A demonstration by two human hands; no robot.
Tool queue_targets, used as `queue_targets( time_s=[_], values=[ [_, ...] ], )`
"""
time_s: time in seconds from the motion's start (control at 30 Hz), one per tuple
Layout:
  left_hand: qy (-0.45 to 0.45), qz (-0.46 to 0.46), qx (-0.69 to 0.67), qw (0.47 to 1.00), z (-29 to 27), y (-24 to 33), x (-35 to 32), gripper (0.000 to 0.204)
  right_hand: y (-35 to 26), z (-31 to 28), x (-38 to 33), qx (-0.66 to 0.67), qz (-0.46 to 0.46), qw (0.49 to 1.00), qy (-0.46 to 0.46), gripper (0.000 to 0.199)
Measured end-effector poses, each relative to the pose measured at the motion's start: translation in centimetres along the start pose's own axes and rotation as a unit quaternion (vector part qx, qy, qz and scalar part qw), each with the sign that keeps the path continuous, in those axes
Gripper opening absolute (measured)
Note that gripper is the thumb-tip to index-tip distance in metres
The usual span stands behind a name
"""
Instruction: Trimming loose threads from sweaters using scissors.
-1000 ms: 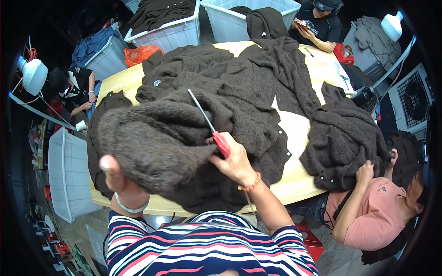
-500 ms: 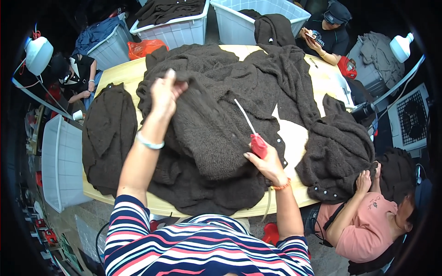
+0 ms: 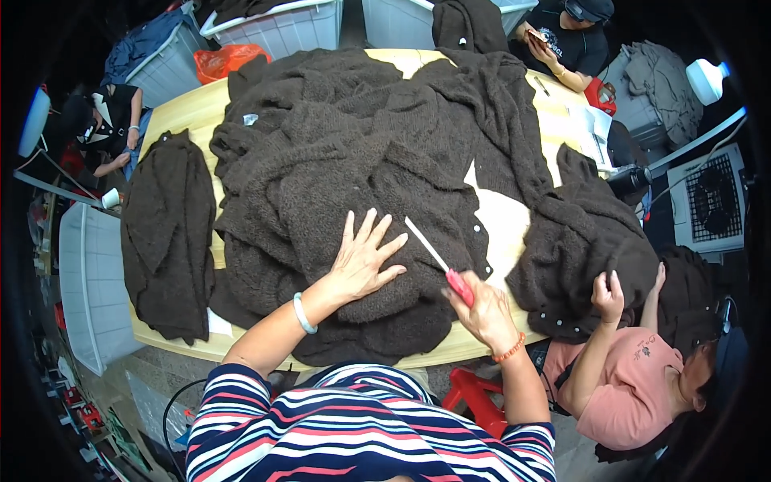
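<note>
A dark brown knitted garment [image 3: 321,185] lies spread in front of me on a heap of similar knits. My left hand [image 3: 363,259] rests palm down on it with fingers spread. In my right hand [image 3: 487,313] is a red-handled tool with a long, thin, pale rod [image 3: 430,245]; its exact kind I cannot make out. The rod points up and to the left, just right of my left fingers. Small white buttons [image 3: 477,229] show along an edge of the knit beside the rod.
A folded dark garment [image 3: 169,237] lies at the table's left end, another buttoned knit [image 3: 590,249] at the right. A co-worker in pink [image 3: 626,386] handles that one. Two more people sit at the far corners. White bins [image 3: 277,36] stand behind the wooden table [image 3: 181,96].
My left hand has let go of the lifted fabric and come down flat onto the garment, nearer to me. My right hand with the tool has shifted slightly right and nearer to me.
</note>
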State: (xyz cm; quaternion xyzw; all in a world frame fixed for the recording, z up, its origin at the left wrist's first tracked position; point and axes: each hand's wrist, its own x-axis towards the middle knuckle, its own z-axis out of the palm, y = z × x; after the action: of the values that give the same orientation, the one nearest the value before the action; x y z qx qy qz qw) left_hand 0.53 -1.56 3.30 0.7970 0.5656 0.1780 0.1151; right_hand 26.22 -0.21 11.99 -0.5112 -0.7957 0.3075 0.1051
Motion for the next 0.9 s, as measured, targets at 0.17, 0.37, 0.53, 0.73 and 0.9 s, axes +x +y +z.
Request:
queue_targets(
  time_s=[0.17, 0.37, 0.53, 0.73, 0.9],
  values=[
    [0.004, -0.019, -0.007, 1.000, 1.6, -1.6, -0.1, 0.050, -0.7, -0.9, -4.1, -0.104, 0.060, 0.986, -0.118, 0.031],
    [-0.019, -0.010, -0.019, 1.000, 1.7, -1.6, 0.0, 0.048, -2.4, 0.0, -0.4, -0.097, 0.024, 0.990, -0.095, 0.034],
    [-0.046, -0.006, -0.013, 0.999, 1.8, -1.7, 0.4, 0.043, -5.3, 1.6, 7.0, -0.057, -0.033, 0.996, -0.055, 0.032],
    [-0.026, 0.002, -0.015, 1.000, 2.0, -2.1, 0.0, 0.045, -4.0, 1.6, 5.5, -0.093, -0.025, 0.994, -0.054, 0.034],
    [-0.015, -0.004, -0.033, 0.999, 2.6, -3.1, -0.3, 0.045, -1.3, -0.6, -2.8, -0.109, 0.064, 0.978, -0.163, 0.035]
  ],
)
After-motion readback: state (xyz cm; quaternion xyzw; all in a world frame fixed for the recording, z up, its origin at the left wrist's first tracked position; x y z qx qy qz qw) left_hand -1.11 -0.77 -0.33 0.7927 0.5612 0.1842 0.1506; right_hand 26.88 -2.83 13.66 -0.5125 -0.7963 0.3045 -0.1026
